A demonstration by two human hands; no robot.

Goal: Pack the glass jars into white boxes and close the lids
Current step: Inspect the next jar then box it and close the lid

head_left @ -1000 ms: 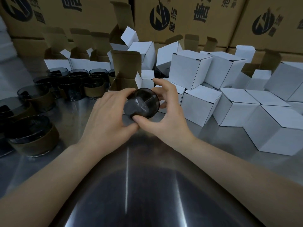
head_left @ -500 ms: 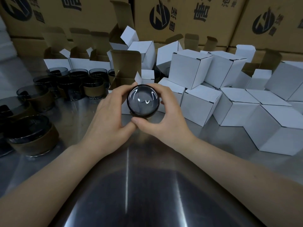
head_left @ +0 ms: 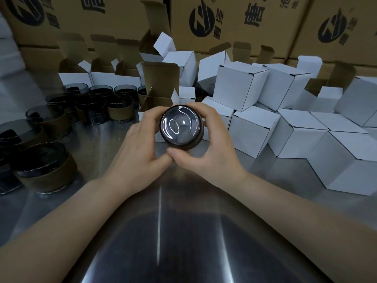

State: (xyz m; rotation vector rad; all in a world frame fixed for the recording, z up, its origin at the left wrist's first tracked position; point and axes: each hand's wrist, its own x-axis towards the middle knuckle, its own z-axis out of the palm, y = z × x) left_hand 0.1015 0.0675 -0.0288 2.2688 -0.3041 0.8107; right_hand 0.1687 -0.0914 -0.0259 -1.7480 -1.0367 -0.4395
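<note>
Both hands [head_left: 140, 148] [head_left: 212, 154] grip one jar [head_left: 180, 127] at centre frame; best keep it level entering the open box [head_left: 157, 99] behind.

jar [head_left: 180, 125] mouth hidden, possibly boxed, edge jars [head_left: 9, 140] cropped

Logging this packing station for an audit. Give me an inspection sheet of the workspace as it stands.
Surface: steel table, shiny, streaked with reflections.
Job's things: held jar in front of an open box with its lid up; spare jars at left, some in brown sleeves; closed boxes piled at right; empty boxes in a row at back left.
Clutter: nothing seen.
Hands: left hand and right hand both grip the held jar.
Cables: nothing seen.
Surroundings: printed cartons stacked behind.
</note>
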